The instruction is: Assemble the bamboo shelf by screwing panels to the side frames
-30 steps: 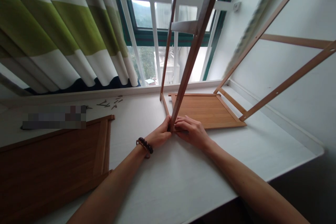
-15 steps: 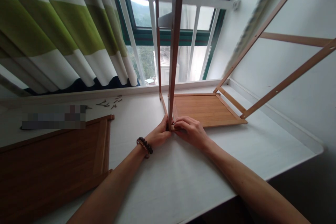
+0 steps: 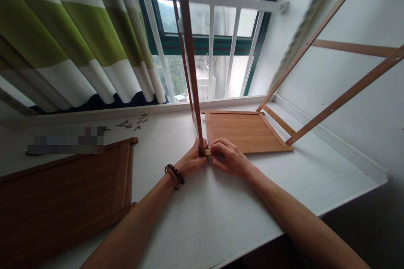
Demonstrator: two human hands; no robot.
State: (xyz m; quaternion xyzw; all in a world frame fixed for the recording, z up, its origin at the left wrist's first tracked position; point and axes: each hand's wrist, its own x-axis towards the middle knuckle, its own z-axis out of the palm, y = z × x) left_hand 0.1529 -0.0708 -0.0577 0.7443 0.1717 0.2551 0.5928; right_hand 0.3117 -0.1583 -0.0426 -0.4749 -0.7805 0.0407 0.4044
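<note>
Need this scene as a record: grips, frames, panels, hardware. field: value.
left grip: around the foot of the near-upright wooden side frame
right grip: at the lighter wooden panel, near-left corner; hold unclear
other frame: at that panel's right end
darker wooden panel: left side, on white tabletop
loose screws: on tabletop, toward the curtain
</note>
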